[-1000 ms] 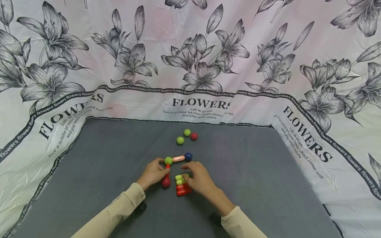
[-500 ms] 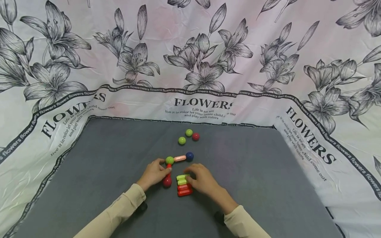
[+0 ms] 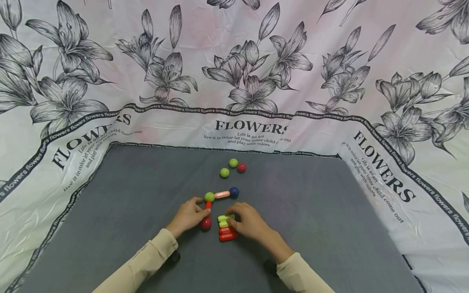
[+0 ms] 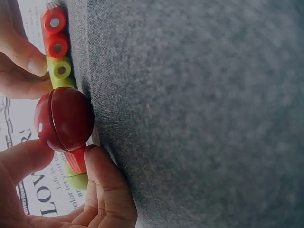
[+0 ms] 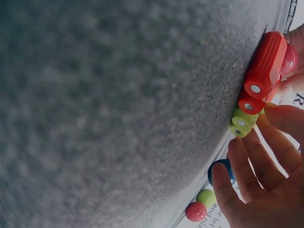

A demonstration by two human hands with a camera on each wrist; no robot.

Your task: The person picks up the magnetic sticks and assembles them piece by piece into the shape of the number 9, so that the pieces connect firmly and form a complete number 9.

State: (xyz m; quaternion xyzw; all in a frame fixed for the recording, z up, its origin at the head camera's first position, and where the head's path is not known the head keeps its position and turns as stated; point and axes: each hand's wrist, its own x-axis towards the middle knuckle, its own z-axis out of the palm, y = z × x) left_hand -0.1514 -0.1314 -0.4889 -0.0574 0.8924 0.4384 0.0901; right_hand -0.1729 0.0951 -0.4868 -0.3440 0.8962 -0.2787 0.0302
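A long, plain, creased cream fabric left sleeve (image 3: pixel 137 262) ends in a cuff (image 3: pixel 169 239); the cream fabric right sleeve (image 3: pixel 304 276) matches. A small black rounded piece (image 3: pixel 174 257) shows beside each, details indistinct.

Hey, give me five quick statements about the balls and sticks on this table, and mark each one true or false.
1. The blue ball sits at one end of the pale orange stick. True.
2. The left grip touches the lone red stick. True.
3. The lone red stick touches the blue ball. False: it lies between a green ball and a dark red ball.
4. The stick row is all red. False: two are yellow-green.
5. The three far balls include one red. True.
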